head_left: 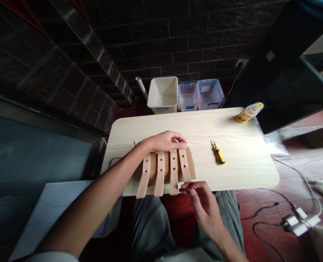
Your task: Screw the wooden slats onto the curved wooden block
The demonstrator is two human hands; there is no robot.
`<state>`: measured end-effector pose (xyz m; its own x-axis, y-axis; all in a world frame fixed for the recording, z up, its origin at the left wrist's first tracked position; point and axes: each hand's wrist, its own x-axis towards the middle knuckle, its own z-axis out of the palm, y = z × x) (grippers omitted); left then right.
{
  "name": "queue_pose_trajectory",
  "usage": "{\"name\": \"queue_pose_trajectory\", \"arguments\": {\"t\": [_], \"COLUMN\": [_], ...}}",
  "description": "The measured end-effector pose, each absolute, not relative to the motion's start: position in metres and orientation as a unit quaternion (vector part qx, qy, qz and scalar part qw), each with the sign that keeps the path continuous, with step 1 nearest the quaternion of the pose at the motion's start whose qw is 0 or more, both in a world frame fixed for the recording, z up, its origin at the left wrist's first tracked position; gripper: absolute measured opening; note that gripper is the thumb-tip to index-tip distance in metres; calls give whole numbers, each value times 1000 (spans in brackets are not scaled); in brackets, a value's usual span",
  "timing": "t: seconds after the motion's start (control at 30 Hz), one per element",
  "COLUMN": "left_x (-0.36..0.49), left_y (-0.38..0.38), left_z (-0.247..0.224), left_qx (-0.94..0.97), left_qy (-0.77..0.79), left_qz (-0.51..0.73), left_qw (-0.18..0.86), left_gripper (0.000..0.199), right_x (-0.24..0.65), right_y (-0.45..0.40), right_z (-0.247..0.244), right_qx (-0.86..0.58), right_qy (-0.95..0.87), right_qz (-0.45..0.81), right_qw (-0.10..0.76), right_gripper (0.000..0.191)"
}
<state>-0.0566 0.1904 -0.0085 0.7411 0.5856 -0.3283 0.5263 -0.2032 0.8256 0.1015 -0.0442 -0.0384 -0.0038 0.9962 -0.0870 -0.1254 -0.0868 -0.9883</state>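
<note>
1. Left grip (170, 141) loosely curled at the rightmost wooden piece's (183, 163) far end; cannot tell whether closed
2. Right grip (189, 190) pinches a small item (187, 191)
3. Four wooden pieces (160, 171) in a row, on the worktop (240, 156)

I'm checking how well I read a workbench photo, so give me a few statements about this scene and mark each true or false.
1. Four wooden pieces lie side by side on the table. True.
2. The right hand is gripping the screwdriver. False: the screwdriver lies on the table, away from the right hand.
3. The left hand is at the far ends of the wooden pieces. True.
4. The cream bin stands on the table. False: the cream bin is beyond the table's far edge.
5. The two clear bins are to the right of the cream bin. True.
</note>
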Motion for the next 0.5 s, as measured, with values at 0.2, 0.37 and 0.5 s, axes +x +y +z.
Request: {"name": "queue_pose_trajectory", "arguments": {"t": [0.2,0.37,0.5], "left_x": [-59,-56,-54], "left_y": [189,189,190], "left_z": [-5,-7,-9], "left_qx": [776,769,765], "left_qy": [350,343,340], "left_qz": [21,32,38], "left_qw": [524,538,545], "left_gripper": [40,41,40], "right_x": [99,99,100], "right_y": [-44,-47,-47], "right_z": [-40,-41,-41], "right_qx": [-492,-500,-507], "right_qy": [-453,-456,-456], "right_qz": [547,541,536], "right_qw": [503,499,499], "right_gripper": [8,9,9]}}
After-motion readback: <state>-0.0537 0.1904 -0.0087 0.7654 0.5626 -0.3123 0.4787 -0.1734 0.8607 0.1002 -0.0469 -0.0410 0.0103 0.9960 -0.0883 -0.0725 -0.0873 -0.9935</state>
